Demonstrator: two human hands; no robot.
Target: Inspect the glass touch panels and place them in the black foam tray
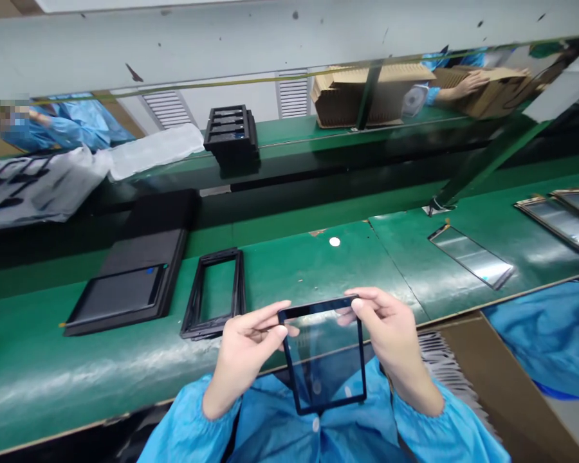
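The left hand (244,360) and right hand (386,334) are apart, each clamped on an upper corner of a black-edged glass panel (324,379), which is held upright and slightly tilted at lower center of the frame, just above the near edge of the green desk (294,276). Blue sleeves (193,418) show at both wrists.

Just left of the left hand, an open black frame (195,296) lies on the desk. Further left sits a flat black tray (125,289). A small white sticker (334,242) is on the desk above the panel. At right, a bare glass sheet (470,256) lies on the desk, with two more sheets (557,218) at the right edge of the frame.

Below the desk at lower right are a cardboard box (511,392) and blue cloth (545,341). Across the upper part of the frame, a stack of black trays (230,132) stands on a further green surface. At upper right, a co-worker's hand (470,83) rests on a cardboard carton (492,90).
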